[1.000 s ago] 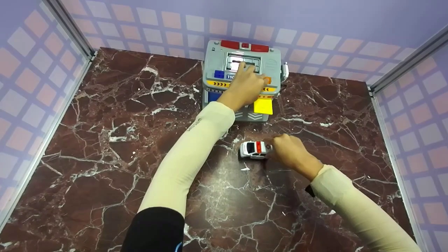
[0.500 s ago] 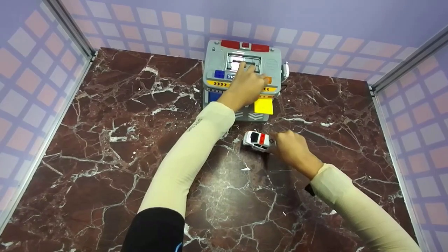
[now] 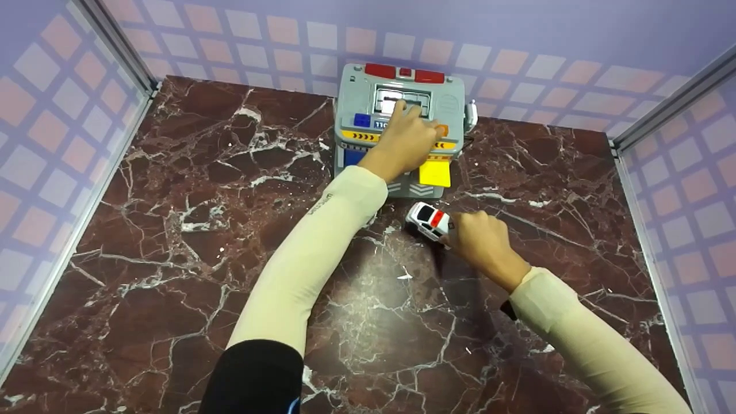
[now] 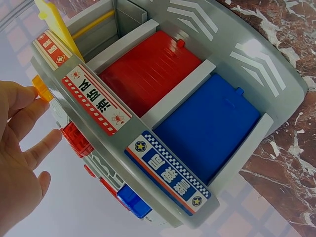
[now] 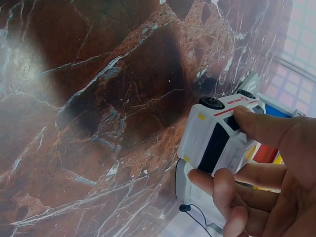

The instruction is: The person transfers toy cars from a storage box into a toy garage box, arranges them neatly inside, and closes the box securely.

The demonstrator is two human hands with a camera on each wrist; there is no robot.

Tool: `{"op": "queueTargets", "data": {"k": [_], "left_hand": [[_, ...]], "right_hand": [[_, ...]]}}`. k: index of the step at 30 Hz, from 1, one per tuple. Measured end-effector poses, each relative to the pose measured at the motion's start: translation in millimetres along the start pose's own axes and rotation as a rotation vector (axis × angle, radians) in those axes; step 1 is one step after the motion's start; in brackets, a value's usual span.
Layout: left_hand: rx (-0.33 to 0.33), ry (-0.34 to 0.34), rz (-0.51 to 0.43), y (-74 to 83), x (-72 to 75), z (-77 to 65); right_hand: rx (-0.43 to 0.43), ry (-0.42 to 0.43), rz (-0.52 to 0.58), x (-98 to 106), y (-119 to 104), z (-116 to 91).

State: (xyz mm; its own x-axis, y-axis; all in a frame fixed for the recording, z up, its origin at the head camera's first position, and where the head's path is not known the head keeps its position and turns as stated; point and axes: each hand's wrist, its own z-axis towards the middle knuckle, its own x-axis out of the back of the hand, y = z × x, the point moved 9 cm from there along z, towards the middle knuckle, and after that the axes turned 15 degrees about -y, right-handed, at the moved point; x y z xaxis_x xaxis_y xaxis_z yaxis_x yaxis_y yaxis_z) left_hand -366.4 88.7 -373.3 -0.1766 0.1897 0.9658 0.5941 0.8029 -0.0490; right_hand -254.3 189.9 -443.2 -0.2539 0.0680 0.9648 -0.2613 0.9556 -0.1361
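At the back of the marbled surface stands a grey toy garage station [image 3: 356, 98] with a red door [image 4: 148, 74] and a blue door [image 4: 210, 126] at its front. A yellow flap [image 3: 434, 173] stands raised over the third bay. My left hand [image 3: 407, 138] lies over the station's top, its fingers touching the orange button [image 4: 42, 89] above that bay. Nearer to me, my right hand [image 3: 480, 238] pinches a white toy ambulance [image 3: 426, 221] with a red light bar by its rear, between thumb and fingers. Its front points toward the station's grey ramp [image 3: 422, 191].
A blue button [image 3: 361, 120] and red lights [image 3: 380, 71] sit on the station's top, and a white handset-like part [image 3: 471, 115] hangs on its right side. Tiled-pattern panels [image 3: 241, 34] enclose the surface [image 3: 172, 276] at the back and sides.
My right hand has carried the toy ambulance toward the station and slightly right, turning its front from leftward to up and left. My left hand stays at the orange button.
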Motion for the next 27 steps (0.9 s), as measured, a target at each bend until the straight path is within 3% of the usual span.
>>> {"op": "queueTargets", "data": {"k": [12,27], "left_hand": [[0.002,0.004,0.0,-0.6,-0.5,0.1],[0.006,-0.012,0.008,-0.5,-1.1,0.9]], "right_hand": [[-0.081,-0.013,0.006,0.4,6.4,7.4],[-0.123,0.009,0.015,0.3,12.6,11.8]]}}
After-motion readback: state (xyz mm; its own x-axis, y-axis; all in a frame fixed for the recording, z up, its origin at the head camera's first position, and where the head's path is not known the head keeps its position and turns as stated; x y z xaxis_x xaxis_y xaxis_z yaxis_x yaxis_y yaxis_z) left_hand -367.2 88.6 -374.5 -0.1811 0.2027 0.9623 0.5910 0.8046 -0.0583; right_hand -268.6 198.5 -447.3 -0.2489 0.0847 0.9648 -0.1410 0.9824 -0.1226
